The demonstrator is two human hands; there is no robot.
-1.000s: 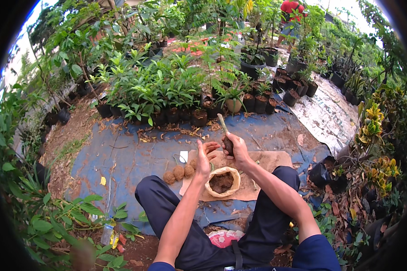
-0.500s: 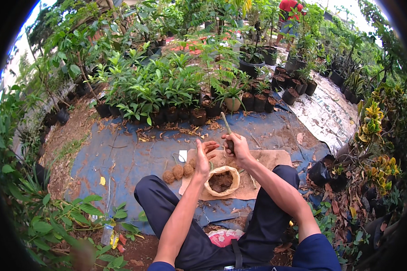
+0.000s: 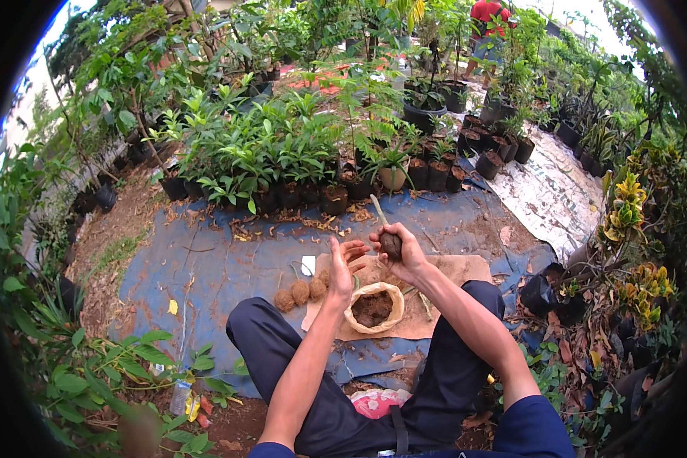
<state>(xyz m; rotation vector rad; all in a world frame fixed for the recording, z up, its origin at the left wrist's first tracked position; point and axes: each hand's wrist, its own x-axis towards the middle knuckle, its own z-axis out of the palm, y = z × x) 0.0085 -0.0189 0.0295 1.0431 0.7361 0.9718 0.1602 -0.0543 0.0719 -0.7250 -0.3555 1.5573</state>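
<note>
Brown soil ball (image 3: 391, 244) sits gripped in your right hand (image 3: 404, 252), its pale stem (image 3: 378, 209) pointing up-left, while your left hand (image 3: 343, 267) stays spread, empty.

head cam | looks steeply down and forward | hands (image 3: 374, 256) near | far rim probably warped

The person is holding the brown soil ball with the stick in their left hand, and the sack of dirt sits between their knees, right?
Not quite. The head view shows the soil ball with its stick in the right hand. The left hand is open and empty beside it. The sack of dirt does sit between the knees.
</note>
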